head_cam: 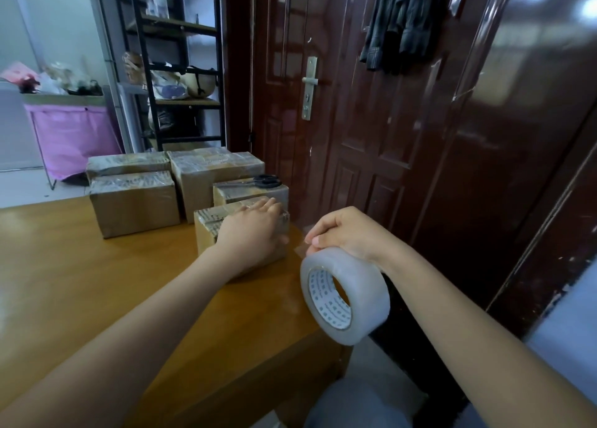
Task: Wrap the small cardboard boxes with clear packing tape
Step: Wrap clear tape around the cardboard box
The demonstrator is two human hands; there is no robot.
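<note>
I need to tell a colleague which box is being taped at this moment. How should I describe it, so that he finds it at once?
Start at the wooden table and go to its right edge, beside the dark red door. Of the five cardboard boxes there, it is the nearest box, in front of the one carrying the scissors. Only this box has the left hand resting on it.

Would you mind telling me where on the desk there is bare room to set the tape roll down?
The desk is bare left of the left forearm, in front of the left-hand boxes. A smaller bare patch lies between the held box and the tape roll. The far right corner is crowded with stacked boxes and scissors.
</note>
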